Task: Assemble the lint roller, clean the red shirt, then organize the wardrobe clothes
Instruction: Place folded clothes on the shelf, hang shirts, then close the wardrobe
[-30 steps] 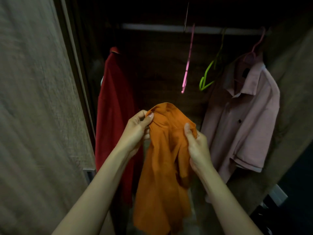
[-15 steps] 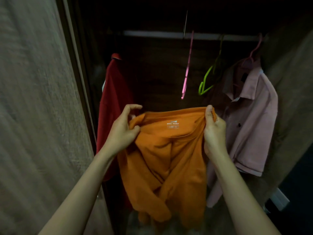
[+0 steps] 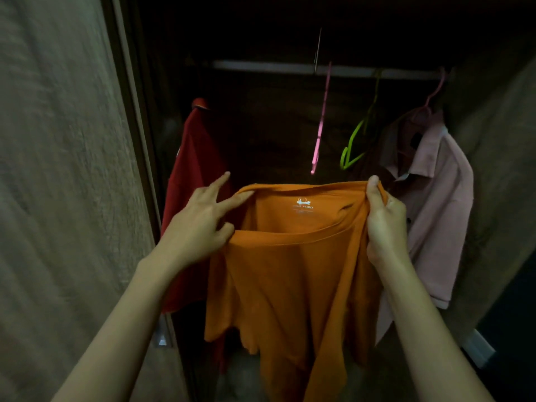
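I hold an orange T-shirt (image 3: 293, 274) up in front of the open wardrobe, its neck opening spread wide with the white label showing. My left hand (image 3: 203, 224) pinches the left side of the collar between thumb and lower fingers, while its index and middle fingers point out straight. My right hand (image 3: 383, 224) grips the right side of the collar, thumb on top. A red shirt (image 3: 191, 181) hangs at the left behind my left hand. No lint roller is in view.
A pink collared shirt (image 3: 438, 204) hangs on a pink hanger at the right. An empty pink hanger (image 3: 320, 132) and an empty green hanger (image 3: 352, 146) hang from the rail (image 3: 261, 66). The wardrobe door (image 3: 58, 184) stands at the left.
The bunched orange T-shirt has been pulled apart by the collar and raised. My hands moved apart, and my left index and middle fingers have straightened.
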`<state>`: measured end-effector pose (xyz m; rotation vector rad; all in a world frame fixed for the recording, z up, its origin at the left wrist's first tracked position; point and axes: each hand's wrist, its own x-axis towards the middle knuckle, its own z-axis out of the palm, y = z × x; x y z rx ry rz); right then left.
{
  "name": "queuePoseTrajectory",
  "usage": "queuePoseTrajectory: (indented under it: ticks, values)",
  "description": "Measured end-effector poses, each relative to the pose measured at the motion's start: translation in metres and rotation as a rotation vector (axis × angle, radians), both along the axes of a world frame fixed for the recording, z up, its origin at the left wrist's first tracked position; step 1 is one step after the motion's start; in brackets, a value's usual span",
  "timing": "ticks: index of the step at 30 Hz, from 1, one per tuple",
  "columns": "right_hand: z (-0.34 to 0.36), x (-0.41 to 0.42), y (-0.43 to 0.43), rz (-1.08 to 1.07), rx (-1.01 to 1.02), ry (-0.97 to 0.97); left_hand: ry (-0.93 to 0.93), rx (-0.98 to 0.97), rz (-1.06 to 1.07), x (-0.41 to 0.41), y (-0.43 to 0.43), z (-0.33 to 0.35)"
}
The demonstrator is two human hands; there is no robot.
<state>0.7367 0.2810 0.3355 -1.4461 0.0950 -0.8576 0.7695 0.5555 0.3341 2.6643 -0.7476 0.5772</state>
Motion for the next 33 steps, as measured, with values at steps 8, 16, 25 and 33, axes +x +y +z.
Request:
queuePoseTrajectory:
  ticks: [8, 16, 25, 33]
  values:
    - [0.010, 0.000, 0.013, 0.076, -0.290, 0.083, 0.599, -0.701, -0.495, -0.008, -0.016, 0.024]
    - [0.095, 0.082, 0.039, -0.041, -0.383, 0.128, 0.577, -0.814, -0.525, 0.009, -0.026, 0.040]
    - [0.089, 0.136, 0.035, 0.115, 0.102, 0.309, 0.571, -0.860, -0.420, 0.017, -0.010, 0.047]
    - [0.086, 0.138, 0.041, 0.263, 0.311, 0.071, 0.562, -0.850, -0.417, 0.021, -0.003, 0.050]
